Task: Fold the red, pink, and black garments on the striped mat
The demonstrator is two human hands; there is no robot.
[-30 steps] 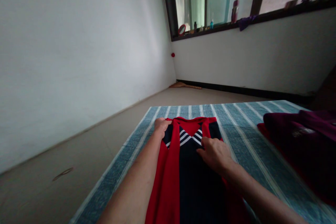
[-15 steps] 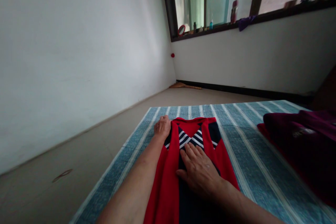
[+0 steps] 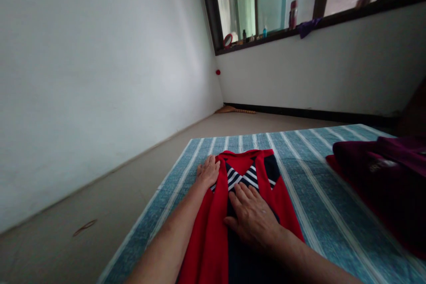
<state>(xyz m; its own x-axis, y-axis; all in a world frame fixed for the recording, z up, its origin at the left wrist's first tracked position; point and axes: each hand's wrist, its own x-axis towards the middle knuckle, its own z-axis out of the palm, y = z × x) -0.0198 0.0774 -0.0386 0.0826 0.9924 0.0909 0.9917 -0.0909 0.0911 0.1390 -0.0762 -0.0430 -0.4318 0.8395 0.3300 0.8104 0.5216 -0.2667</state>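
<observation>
A red and navy garment (image 3: 213,230) with white stripes at its chest lies on a blue, white-striped cloth surface, its sides folded inward. My left hand (image 3: 208,172) rests on the garment's left shoulder edge, fingers laid out over the fabric. Flat on the navy middle, just below the stripes, is my right hand (image 3: 251,213), its fingers spread a little. Neither hand grips the cloth. The near end of the garment runs out of view between my forearms.
Folded dark purple and red clothes (image 3: 382,177) lie on the striped cloth (image 3: 299,155) at the right. A white wall (image 3: 100,75) stands at the left. Bottles and a round mirror (image 3: 228,40) line the windowsill. A thin loop (image 3: 84,227) and a broom (image 3: 233,109) lie on the floor.
My left hand has loosened from a closed grip at the shoulder edge, come slightly nearer and laid its fingers on the fabric. My right hand stays in place on the garment.
</observation>
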